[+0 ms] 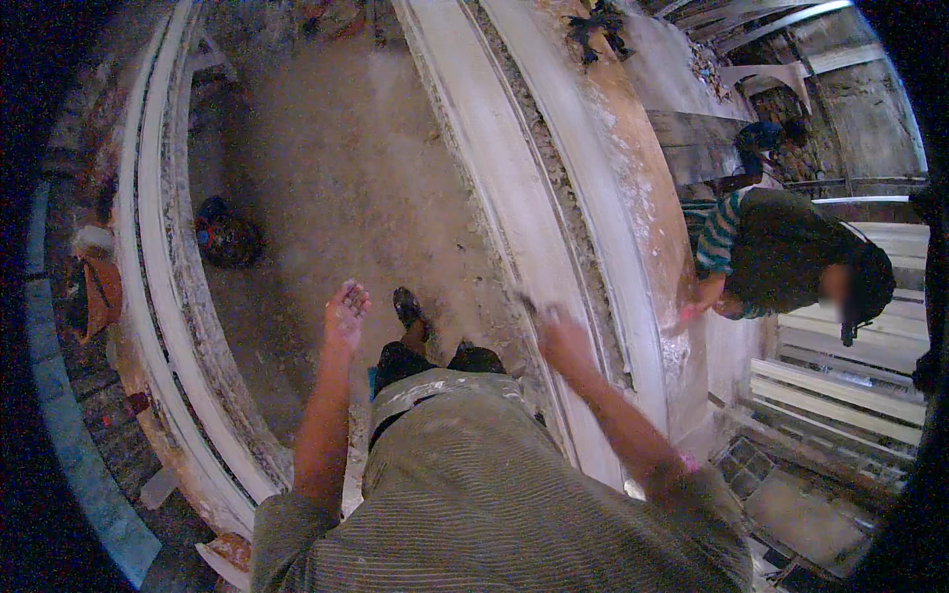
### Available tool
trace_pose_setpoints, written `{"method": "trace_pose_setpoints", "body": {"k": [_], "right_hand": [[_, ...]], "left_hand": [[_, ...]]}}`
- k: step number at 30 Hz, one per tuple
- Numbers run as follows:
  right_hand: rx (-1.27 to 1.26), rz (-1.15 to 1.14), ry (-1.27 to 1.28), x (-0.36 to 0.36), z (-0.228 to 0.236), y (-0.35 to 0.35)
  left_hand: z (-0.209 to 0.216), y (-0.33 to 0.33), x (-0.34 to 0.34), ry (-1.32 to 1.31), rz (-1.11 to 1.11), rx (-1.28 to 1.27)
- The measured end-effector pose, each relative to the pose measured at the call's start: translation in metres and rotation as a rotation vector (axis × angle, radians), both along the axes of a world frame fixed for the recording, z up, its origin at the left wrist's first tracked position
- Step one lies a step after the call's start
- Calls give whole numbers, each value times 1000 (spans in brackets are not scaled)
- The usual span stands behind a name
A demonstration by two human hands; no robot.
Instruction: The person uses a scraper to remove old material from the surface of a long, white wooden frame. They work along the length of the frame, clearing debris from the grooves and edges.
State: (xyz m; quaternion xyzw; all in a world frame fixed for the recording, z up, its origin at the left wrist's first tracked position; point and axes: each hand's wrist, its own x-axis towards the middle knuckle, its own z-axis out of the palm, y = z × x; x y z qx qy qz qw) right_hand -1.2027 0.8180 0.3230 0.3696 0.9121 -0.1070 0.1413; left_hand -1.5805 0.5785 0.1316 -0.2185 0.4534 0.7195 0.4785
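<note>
My left hand [347, 308] is in the air over the dusty floor, palm up, its fingers loosely bent and apart. White powder coats its fingers, and nothing shows in it. My right hand [563, 338] is closed over the long white moulding [499, 148] on my right. A small dark tool [527, 302] with a thin end sticks out of it toward the moulding's near edge; motion blur hides its exact kind. The moulding has raised ridges and a groove strewn with grey crumbs.
A second white moulding [148, 198] curves along my left side. Across the right bench a co-worker [781, 252] in a striped-sleeved top leans in; another person [761, 148] bends farther off. A dark round bundle [229, 237] lies on the floor [326, 168]. White strips [840, 400] are stacked at right.
</note>
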Motion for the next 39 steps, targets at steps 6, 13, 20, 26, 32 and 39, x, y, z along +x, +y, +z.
{"method": "trace_pose_setpoints", "body": {"k": [6,13,20,26,32,39], "right_hand": [[118,-93,480,-230,-49,171],[-8,-109,363,-102,-62,86],[-482,-737,435,52,-40,-40],[-290,-605,789,-164,-94,98],[-533,-669,583,-380,-106,272],[-231,-150,226,-163,-39,137]], "left_hand": [[19,30,-25,216,-178,-92],[19,83,13,28,-238,201],[56,128,25,-70,-327,227],[31,235,27,-101,-426,178],[4,339,-39,71,-226,187],[12,254,-102,206,-269,417]]}}
